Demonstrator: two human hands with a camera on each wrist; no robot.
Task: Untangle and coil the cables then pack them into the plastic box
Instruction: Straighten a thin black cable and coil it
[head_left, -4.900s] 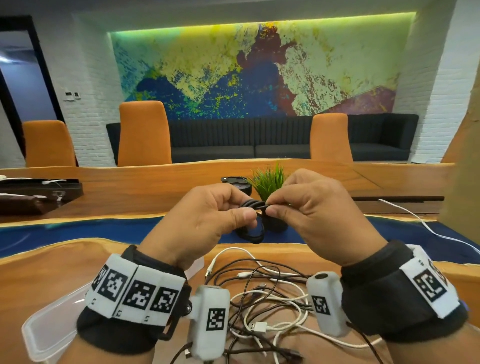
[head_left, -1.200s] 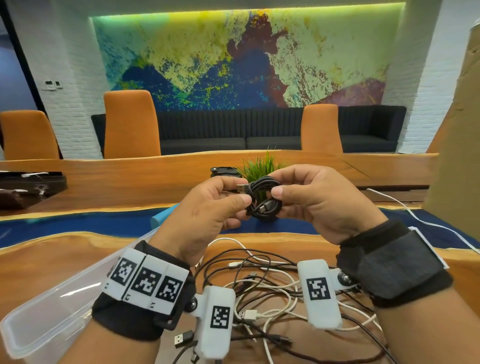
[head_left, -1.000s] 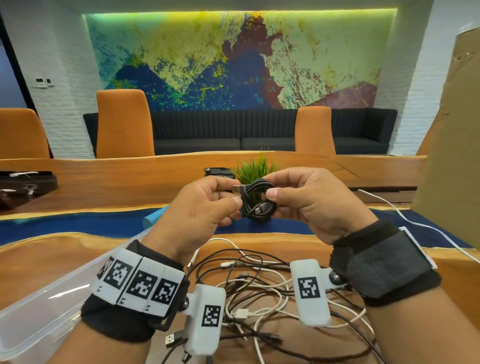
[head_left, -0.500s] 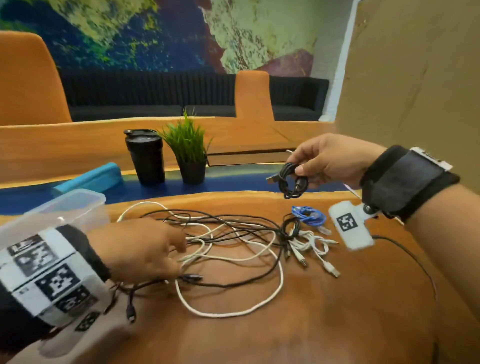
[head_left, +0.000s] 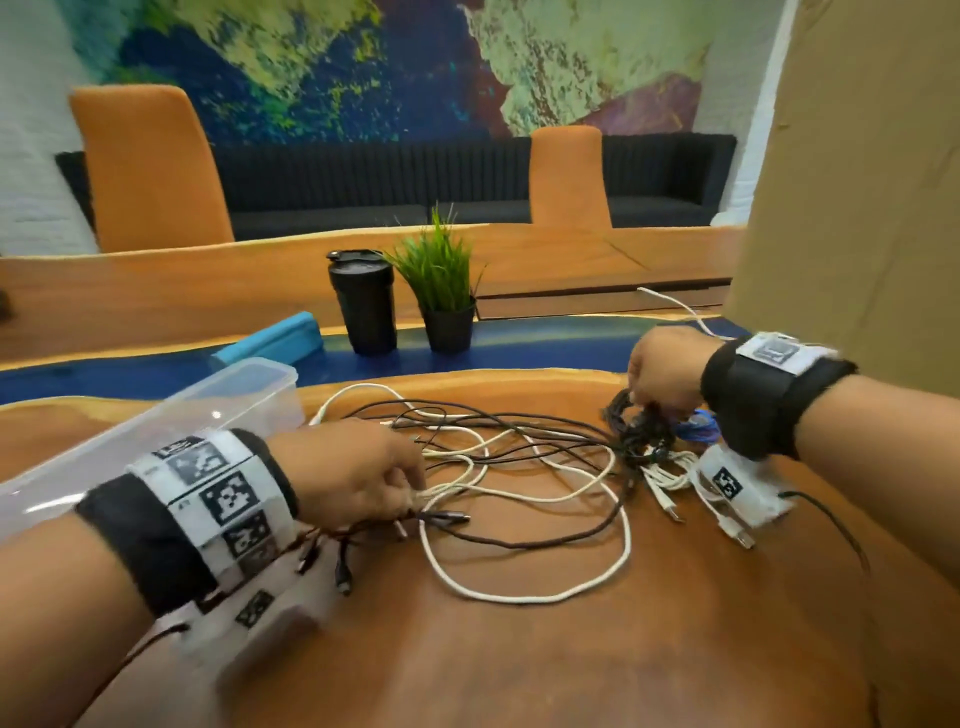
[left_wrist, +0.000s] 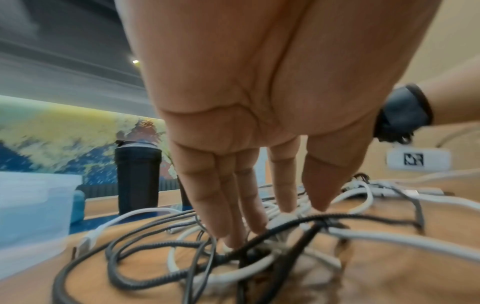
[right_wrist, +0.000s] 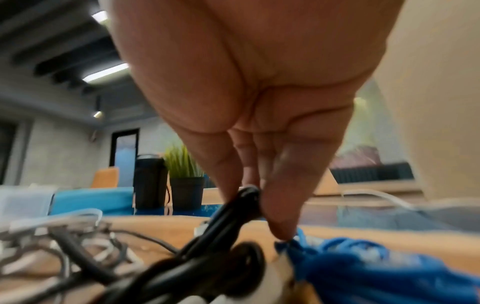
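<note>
A tangle of black and white cables (head_left: 519, 457) lies spread on the wooden table. My left hand (head_left: 410, 486) reaches into its left side; in the left wrist view its straight fingers (left_wrist: 233, 205) touch the strands (left_wrist: 155, 244) without curling round any. My right hand (head_left: 641, 408) pinches a small coiled black cable (head_left: 631, 415) between thumb and fingers (right_wrist: 280, 205), low over the table at the right. The black coil (right_wrist: 233, 214) sits next to a coiled blue cable (head_left: 698, 423), (right_wrist: 363, 263). The clear plastic box (head_left: 156, 431) stands open at the left.
A black tumbler (head_left: 363, 306) and a potted plant (head_left: 441, 301) stand beyond the tangle. A blue lid (head_left: 270, 340) lies behind the box. A cardboard panel (head_left: 857, 182) rises at the right, with a white cable (head_left: 675, 306) beside it.
Both hands held the black coil up; the left hand let go and dropped to the tangle. The right hand has lowered the coil to the table beside the blue cable.
</note>
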